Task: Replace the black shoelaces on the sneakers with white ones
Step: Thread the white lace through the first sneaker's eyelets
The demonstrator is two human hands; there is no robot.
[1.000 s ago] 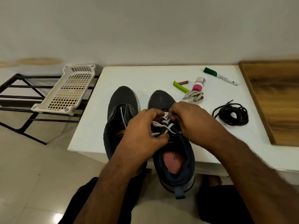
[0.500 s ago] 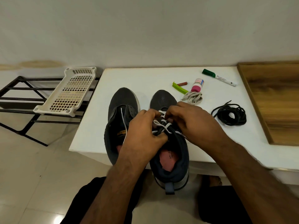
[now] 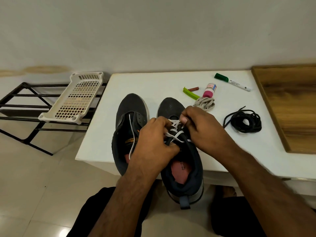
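Two dark grey sneakers stand side by side on the white table (image 3: 153, 84), toes away from me. The right sneaker (image 3: 172, 106) carries a white lace (image 3: 176, 134) crossed through its eyelets. My left hand (image 3: 153, 142) and my right hand (image 3: 203, 129) both pinch that lace over the tongue. The left sneaker (image 3: 131, 108) has no crossed lacing; one thin white strand (image 3: 131, 129) trails down its tongue. A coiled black lace (image 3: 244, 121) lies on the table to the right. A bundled white lace (image 3: 205, 103) sits behind my right hand.
A green marker (image 3: 230, 81), a pink-capped small bottle (image 3: 209, 90), a green clip (image 3: 190, 94) and a small brown stick (image 3: 193, 89) lie at the back. A wooden board (image 3: 290, 106) covers the table's right side. A white plastic tray (image 3: 77, 98) rests on a black rack (image 3: 20, 106) at left.
Both hands have shifted slightly toward the toe along the right sneaker's lacing, still gripping the white lace. The sneakers and the other items have stayed put.
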